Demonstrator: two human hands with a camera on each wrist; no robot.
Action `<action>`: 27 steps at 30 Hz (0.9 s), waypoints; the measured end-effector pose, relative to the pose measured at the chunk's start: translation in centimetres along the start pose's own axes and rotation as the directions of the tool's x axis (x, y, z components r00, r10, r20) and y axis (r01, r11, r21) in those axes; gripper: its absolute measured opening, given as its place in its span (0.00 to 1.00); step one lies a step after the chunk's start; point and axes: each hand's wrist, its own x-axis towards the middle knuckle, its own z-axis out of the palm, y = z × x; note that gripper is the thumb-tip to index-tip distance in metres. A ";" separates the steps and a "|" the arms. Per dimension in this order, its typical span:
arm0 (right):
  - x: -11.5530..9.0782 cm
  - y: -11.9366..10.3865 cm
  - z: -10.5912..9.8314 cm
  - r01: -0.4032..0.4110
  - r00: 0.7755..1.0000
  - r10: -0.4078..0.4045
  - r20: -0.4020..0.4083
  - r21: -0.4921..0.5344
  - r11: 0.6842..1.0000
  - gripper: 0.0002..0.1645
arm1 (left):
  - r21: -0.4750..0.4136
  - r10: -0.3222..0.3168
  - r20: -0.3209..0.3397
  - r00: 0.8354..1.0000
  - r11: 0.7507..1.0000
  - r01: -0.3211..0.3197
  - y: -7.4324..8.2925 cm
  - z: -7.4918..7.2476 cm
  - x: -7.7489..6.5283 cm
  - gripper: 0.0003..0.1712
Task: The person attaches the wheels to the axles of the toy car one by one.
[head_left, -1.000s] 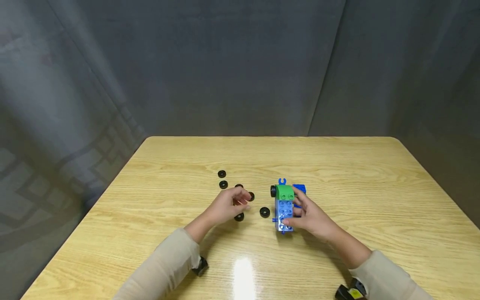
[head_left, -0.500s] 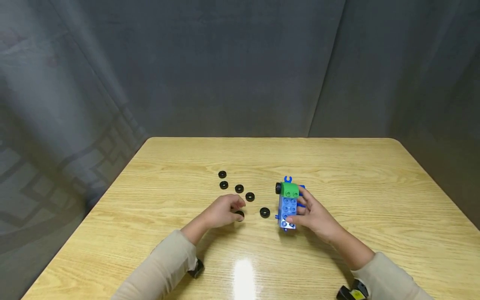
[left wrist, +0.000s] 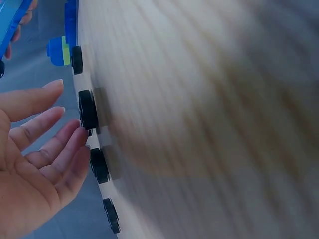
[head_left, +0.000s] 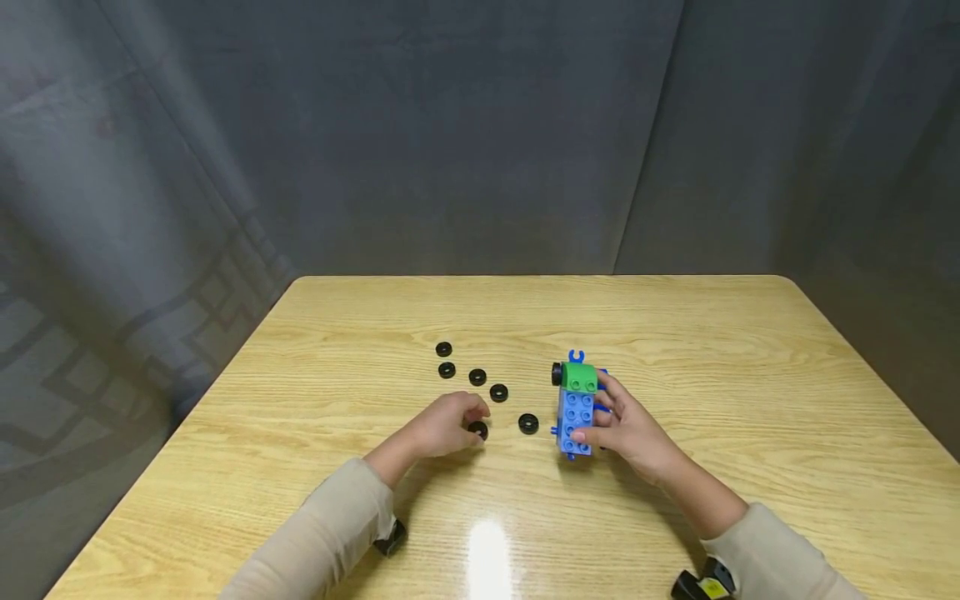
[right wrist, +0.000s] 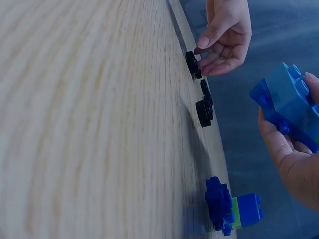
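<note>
My right hand grips a toy vehicle built of blocks, held up over the table. It has a light blue studded block, a green curved block at the far end, a black wheel on the left side and a blue hook beyond. My left hand reaches down with thumb and fingers spread about a black tyre lying flat on the table. In the left wrist view the fingertips stay apart, right beside that tyre.
Several more black tyres lie on the wooden table, trailing off to the far left. Behind the right hand, a second blue-and-green block build stands on the table. A grey curtain hangs beyond the far edge.
My left hand has come slightly left and lower, settling around the near tyre and uncovering the farther ones. The right hand has shifted the toy vehicle a little to the right.
</note>
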 end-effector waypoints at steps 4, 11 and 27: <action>-0.1 -0.1 0.1 -0.005 1.000 0.005 -0.009 -0.011 1.000 0.56 | 0.058 -0.005 0.006 1.000 0.998 0.004 0.2 0.1 0.2 0.18; -0.3 -0.2 0.1 -0.009 0.999 0.006 -0.050 -0.056 0.998 0.54 | 0.150 -0.035 0.037 0.999 0.988 0.029 0.8 0.2 0.4 0.18; -0.4 0.0 -0.2 0.008 0.997 -0.014 -0.078 -0.075 0.997 0.50 | 0.227 -0.026 0.048 0.999 0.974 0.014 0.2 0.2 0.5 0.15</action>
